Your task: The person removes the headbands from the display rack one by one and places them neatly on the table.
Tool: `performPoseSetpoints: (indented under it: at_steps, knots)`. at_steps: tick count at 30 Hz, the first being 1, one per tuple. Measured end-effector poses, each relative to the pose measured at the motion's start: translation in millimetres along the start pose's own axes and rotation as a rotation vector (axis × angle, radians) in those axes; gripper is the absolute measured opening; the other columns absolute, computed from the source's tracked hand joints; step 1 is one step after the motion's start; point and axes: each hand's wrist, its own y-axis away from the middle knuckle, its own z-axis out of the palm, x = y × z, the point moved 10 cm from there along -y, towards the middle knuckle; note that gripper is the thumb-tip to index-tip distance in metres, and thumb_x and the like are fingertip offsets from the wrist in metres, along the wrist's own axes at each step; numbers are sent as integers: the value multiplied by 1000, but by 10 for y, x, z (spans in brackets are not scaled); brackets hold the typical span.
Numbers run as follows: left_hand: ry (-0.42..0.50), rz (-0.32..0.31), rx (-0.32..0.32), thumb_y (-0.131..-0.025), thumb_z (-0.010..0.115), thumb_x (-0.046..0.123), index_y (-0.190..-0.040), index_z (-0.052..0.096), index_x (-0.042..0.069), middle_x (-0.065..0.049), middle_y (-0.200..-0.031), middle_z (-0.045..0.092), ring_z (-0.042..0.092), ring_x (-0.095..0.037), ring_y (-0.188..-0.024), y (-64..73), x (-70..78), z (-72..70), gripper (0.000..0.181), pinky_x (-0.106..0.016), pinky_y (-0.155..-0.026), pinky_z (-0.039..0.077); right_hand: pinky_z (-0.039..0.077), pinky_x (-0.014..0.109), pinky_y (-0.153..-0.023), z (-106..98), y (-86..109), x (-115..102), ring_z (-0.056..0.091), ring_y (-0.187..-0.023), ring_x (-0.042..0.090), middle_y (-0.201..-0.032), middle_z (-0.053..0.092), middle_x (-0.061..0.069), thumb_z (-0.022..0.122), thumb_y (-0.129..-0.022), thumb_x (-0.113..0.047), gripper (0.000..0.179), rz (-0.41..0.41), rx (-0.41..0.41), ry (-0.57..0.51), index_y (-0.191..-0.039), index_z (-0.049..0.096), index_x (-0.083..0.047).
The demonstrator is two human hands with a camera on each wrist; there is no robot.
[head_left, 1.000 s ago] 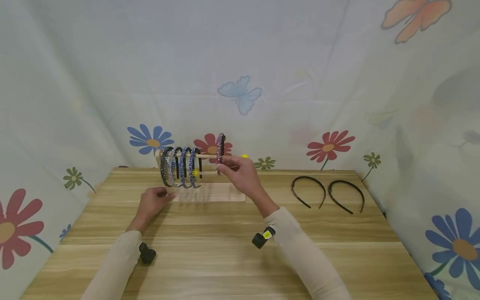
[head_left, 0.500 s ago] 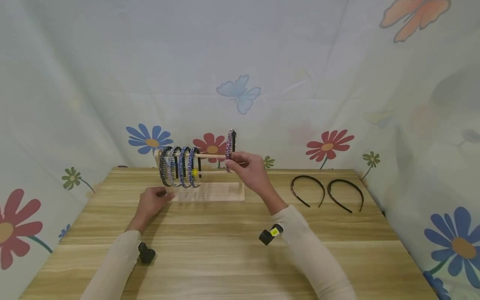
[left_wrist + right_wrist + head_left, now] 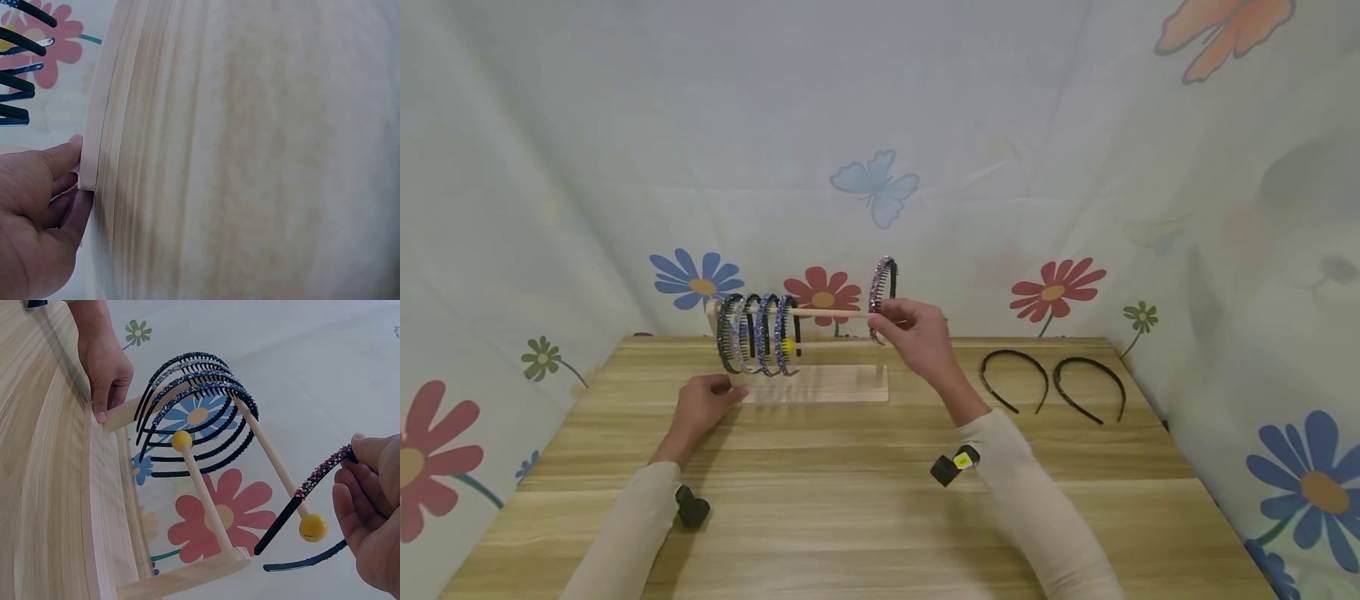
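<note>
Pink-glittered black plastic headband with inner comb teeth (image 3: 876, 287) is up in the air at the right-hand end of a pale wooden stand (image 3: 827, 385), held by the right hand (image 3: 917, 337). Thumb and fingertips are pinched narrow on its side, and the arch rises above them. From the right wrist its two plain black ends point away from the palm, towards the stand.

What counts here is how the arch sits against the smooth upper rod (image 3: 831, 313): its plane stands across the rod's length, right by the round yellow end ball (image 3: 313, 527). The ball shows between the two legs, yet I can't tell whether the hoop loops the rod's tip or is just clear of it.

Four blue, silver and black glittered headbands (image 3: 762, 333) hang over the same rod, nearer its left end. The left hand (image 3: 700, 404) is well apart from the pink band, its thumb and fingers pinching the left corner of the stand's base. Two dark headbands (image 3: 1013, 353) lie on the wood-grain table (image 3: 820, 500), off to the right.
</note>
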Motion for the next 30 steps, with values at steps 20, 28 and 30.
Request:
performPoseSetpoints:
  at_steps: [20, 28, 30]
  knots:
    - [4, -9, -9, -96, 74, 27, -115, 73, -6, -22, -108, 75, 70, -32, -93, 2, -18, 1, 38, -40, -75, 52, 57, 39, -82, -238, 15, 158, 71, -93, 20, -101, 77, 8, 79, -92, -29, 29, 27, 58, 46, -110, 77, -7]
    - [1, -11, -11, -96, 74, 28, -110, 75, -3, -19, -102, 76, 64, -23, -81, -8, -27, 6, 35, -35, -70, 49, 55, 29, -76, -296, 53, 307, 70, -89, 20, -99, 77, 9, 80, -91, -28, 29, 78, 81, 35, -108, 77, -6]
    - [1, -11, -11, -96, 74, 28, -109, 75, -3, -18, -100, 76, 62, -22, -80, -10, -22, 9, 34, -35, -70, 48, 55, 29, -76, -311, 64, 341, 70, -88, 19, -98, 77, 8, 80, -91, -29, 28, 88, 90, 41, -108, 77, -6]
